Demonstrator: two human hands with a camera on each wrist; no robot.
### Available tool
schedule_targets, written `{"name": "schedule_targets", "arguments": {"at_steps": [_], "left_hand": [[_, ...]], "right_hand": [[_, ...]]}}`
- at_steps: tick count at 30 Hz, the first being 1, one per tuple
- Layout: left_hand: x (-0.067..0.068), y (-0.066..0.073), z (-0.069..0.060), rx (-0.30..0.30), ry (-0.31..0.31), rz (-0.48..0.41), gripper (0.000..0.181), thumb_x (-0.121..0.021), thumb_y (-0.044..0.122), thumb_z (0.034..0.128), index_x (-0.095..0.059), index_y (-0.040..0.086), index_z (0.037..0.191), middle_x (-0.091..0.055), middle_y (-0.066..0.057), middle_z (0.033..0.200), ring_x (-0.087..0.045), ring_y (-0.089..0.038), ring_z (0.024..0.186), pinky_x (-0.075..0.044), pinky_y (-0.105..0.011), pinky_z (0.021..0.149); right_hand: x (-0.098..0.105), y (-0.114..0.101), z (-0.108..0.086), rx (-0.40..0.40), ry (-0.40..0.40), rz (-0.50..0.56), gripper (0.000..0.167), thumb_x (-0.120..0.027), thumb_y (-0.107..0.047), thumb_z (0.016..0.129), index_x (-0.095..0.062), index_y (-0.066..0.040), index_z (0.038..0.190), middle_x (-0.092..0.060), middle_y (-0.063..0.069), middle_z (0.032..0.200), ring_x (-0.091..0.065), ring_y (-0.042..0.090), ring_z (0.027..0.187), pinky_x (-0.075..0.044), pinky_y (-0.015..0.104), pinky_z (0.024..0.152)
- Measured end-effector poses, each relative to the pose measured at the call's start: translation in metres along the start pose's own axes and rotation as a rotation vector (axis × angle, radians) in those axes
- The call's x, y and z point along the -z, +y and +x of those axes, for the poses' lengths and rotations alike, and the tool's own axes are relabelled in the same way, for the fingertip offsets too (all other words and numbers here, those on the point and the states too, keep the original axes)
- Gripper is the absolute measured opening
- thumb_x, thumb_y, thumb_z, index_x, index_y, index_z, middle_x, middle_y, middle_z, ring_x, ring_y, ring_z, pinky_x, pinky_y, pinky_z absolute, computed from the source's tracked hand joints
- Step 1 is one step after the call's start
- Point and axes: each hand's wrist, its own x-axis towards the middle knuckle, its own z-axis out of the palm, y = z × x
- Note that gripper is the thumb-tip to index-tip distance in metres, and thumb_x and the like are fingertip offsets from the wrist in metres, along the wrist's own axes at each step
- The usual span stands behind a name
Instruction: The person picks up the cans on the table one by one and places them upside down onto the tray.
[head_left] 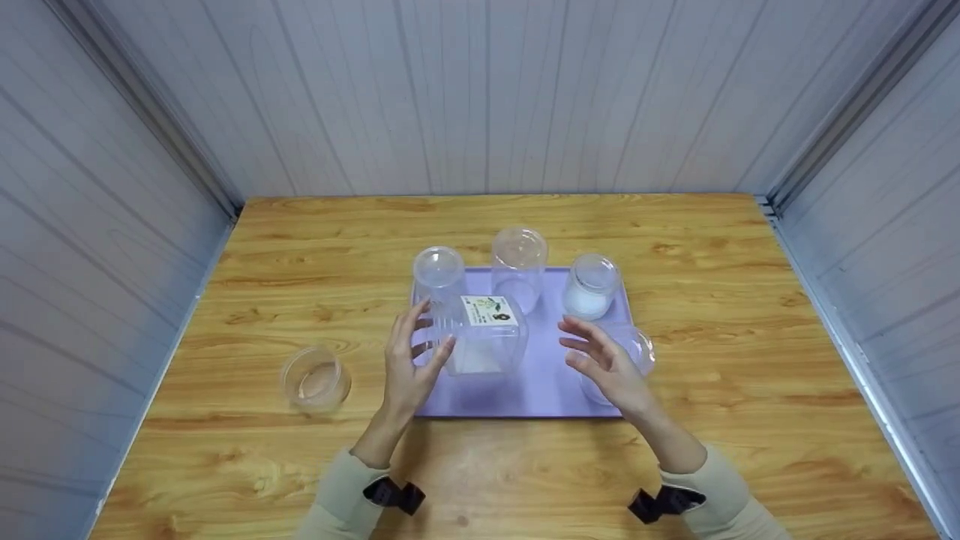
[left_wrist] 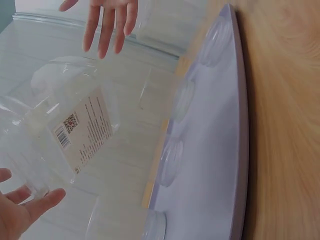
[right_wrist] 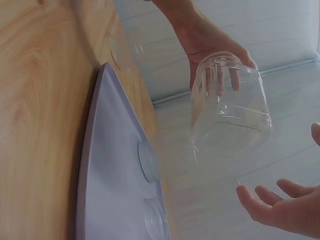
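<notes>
My left hand (head_left: 405,375) grips a clear plastic jar (head_left: 487,345) by its ribbed end and holds it on its side above the lilac tray (head_left: 547,394). The jar bears a pale label (head_left: 490,310) with a green picture. In the left wrist view, another label (left_wrist: 82,130) shows a barcode and a square code. My right hand (head_left: 607,367) hovers over the tray's right side, its fingers loosely spread and holding nothing. In the right wrist view, a gap separates this hand (right_wrist: 285,210) from the held jar (right_wrist: 230,120).
Along the tray's back stand a clear jar (head_left: 439,270), a taller one (head_left: 519,259) and a squat one (head_left: 592,289). Another clear container (head_left: 641,351) sits beneath my right hand. A round tub (head_left: 316,381) stands on the wooden table left of the tray. Panel walls enclose the table.
</notes>
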Motion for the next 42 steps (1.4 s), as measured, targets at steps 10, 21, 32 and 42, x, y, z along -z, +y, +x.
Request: {"name": "schedule_targets", "arguments": {"at_steps": [10,21,32,42], "left_hand": [[-0.006,0.025,-0.003,-0.019,-0.010,-0.062,0.051,-0.061,0.008,0.0774,-0.043,-0.004,0.124,-0.050,-0.019,0.113,-0.051,-0.027,0.097,-0.051,-0.037,0.063],[-0.019,0.004,-0.010,-0.038,-0.049,-0.122,0.054,-0.059,0.017,0.0796,-0.042,0.003,0.128,-0.048,-0.011,0.118,-0.051,-0.024,0.100,-0.052,-0.033,0.064],[-0.025,0.035,-0.014,-0.060,-0.060,-0.208,0.052,-0.054,0.006,0.0763,-0.039,-0.013,0.123,-0.046,-0.025,0.114,-0.051,-0.031,0.096,-0.052,-0.036,0.061],[-0.031,0.038,-0.016,-0.059,-0.077,-0.277,0.052,-0.051,0.002,0.0752,-0.038,-0.013,0.123,-0.043,-0.032,0.113,-0.051,-0.038,0.091,-0.053,-0.034,0.060]], "right_hand": [[0.000,0.005,0.002,0.027,-0.033,0.058,0.063,-0.058,0.007,0.079,-0.027,0.006,0.134,-0.033,0.021,0.133,-0.035,0.036,0.118,-0.041,0.042,0.090],[-0.001,0.008,0.005,0.013,-0.064,0.140,0.077,-0.061,0.011,0.073,-0.020,0.003,0.138,-0.023,0.024,0.137,-0.029,0.041,0.121,-0.037,0.050,0.091],[-0.001,0.015,0.005,0.038,-0.113,0.190,0.094,-0.072,0.003,0.067,-0.012,0.001,0.140,-0.016,0.025,0.139,-0.027,0.038,0.121,-0.038,0.045,0.090],[-0.005,0.019,0.004,0.043,-0.155,0.249,0.101,-0.075,-0.001,0.066,-0.007,-0.002,0.141,-0.010,0.022,0.140,-0.037,0.026,0.117,-0.042,0.037,0.087]]}}
